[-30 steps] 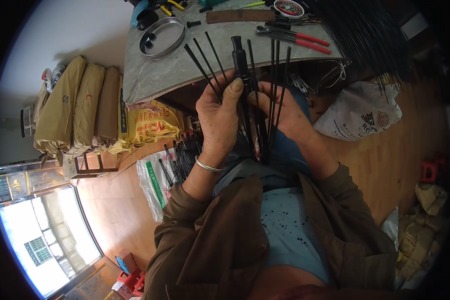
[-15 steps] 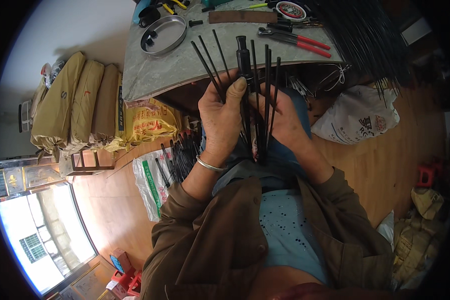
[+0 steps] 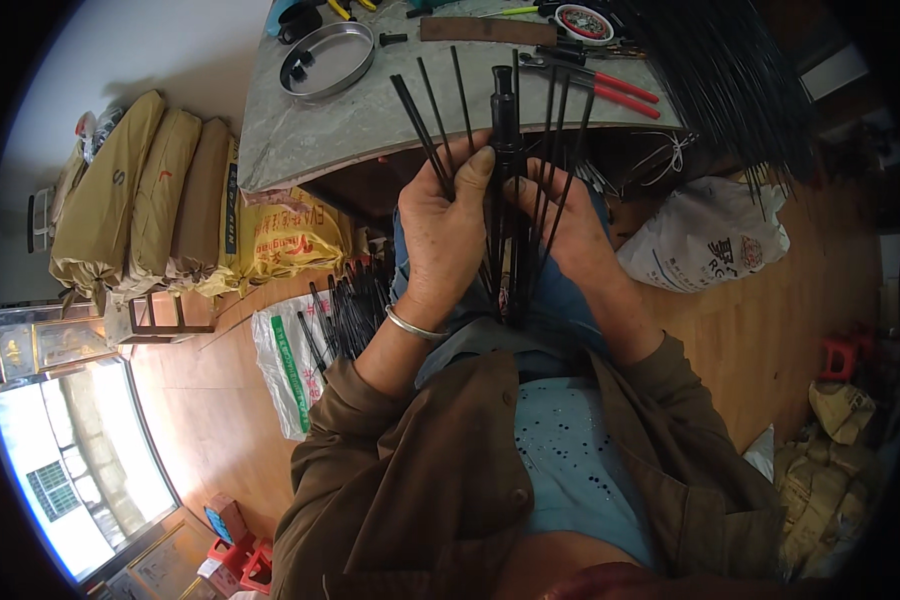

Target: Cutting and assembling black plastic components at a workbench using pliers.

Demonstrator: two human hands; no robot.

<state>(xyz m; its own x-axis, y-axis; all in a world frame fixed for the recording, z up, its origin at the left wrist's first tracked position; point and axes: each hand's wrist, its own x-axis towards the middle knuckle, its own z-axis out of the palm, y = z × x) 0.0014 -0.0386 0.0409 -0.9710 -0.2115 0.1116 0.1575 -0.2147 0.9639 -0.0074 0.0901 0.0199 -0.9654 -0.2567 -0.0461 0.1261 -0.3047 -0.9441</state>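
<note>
Upright in front of me stands a black umbrella frame [image 3: 505, 115], its stepped central tube topped by a narrow cap. Thin black ribs [image 3: 425, 125] fan out on its left, and more ribs [image 3: 567, 140] spread on its right. My left hand [image 3: 438, 225] is closed on the left side, thumb pressed near the tube and ribs passing behind its fingers. My right hand [image 3: 578, 235] pinches the other side just below the collar, with ribs crossing its fingers. The frame's lower end reaches down to my lap, where dark cloth partly hides it.
Ahead, a grey table [image 3: 300, 140] bears a round metal tray [image 3: 327, 60], red-handled pliers [image 3: 610, 90] and a brown strip [image 3: 487, 30]. A bundle of black rods [image 3: 715, 80] overhangs its right end. Black rods [image 3: 355, 310] lie by my left arm; a white sack [image 3: 705, 235] sits right.
The umbrella frame stands slightly farther right and higher in view. Its right-hand ribs are fanned wider apart, and my right fingers have shifted among them. My left hand keeps its hold.
</note>
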